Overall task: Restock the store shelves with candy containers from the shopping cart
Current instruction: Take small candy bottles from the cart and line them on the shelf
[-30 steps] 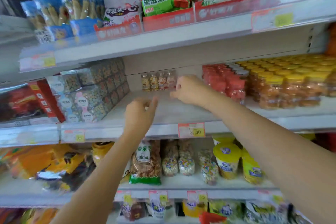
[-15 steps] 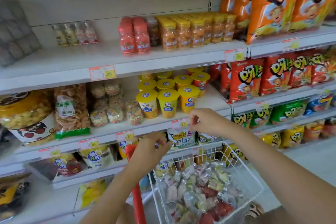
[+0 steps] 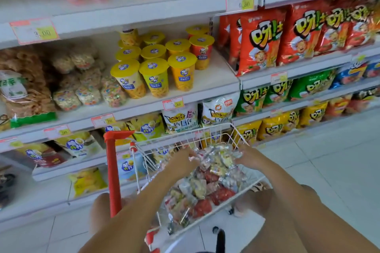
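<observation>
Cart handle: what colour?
The cart handle is red, a solid colour with no pattern; the head view shows it best.

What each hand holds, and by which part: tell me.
One bunch of candy containers in the shopping cart, held from both sides: the left hand grips its left side, the right hand its right side.

floor (image 3: 333, 170): pale tiles, thin joints | shelves (image 3: 144, 14): white, in tiers, price tags (image 3: 34, 31) on front edges | bags (image 3: 259, 41) and cups (image 3: 154, 76) stand on them | light: bright, even
</observation>
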`<state>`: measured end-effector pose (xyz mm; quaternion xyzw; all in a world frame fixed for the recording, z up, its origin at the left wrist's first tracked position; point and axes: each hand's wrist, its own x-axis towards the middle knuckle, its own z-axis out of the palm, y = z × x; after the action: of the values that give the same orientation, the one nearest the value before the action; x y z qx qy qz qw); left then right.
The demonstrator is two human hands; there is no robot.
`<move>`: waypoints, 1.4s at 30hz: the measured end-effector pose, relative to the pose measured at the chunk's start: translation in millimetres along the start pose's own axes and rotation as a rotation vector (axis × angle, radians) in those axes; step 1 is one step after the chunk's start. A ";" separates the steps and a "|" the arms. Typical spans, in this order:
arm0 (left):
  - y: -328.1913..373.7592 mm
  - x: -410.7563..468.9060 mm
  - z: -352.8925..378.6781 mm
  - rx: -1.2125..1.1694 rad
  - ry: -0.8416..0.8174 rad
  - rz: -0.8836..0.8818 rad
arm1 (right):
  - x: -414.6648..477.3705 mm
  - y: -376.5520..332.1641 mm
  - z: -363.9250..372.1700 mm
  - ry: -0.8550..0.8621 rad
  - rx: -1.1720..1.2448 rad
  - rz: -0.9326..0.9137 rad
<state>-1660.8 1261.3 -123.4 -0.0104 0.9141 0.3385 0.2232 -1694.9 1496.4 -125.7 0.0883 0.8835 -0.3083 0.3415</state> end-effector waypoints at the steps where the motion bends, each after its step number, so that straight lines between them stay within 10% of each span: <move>1: -0.1 9.1 9.8 0.023 -0.026 -0.011 | 5.2 6.4 4.5 -0.011 0.021 0.014; 9: -29.5 52.0 55.1 0.312 -0.175 -0.244 | 52.7 27.6 52.1 -0.188 -0.320 0.011; 21: -80.8 46.6 32.4 0.123 -0.542 -0.277 | 73.0 32.9 87.5 -0.105 -0.378 -0.012; 25: -83.0 35.4 27.2 -0.170 -0.408 -0.424 | 69.8 32.2 78.9 -0.142 -0.211 0.049; 29: -60.7 19.8 1.2 -1.009 -0.234 -0.611 | 67.4 20.4 66.3 -0.140 -0.088 0.054; 42: -9.0 -87.3 -151.5 -1.815 -0.219 0.295 | -74.3 -172.0 -32.8 0.071 0.142 -0.591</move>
<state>-1641.4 1148.4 9.1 -0.0325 0.2643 0.9489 0.1694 -1720.2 1383.8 25.4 -0.1383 0.8585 -0.4520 0.1990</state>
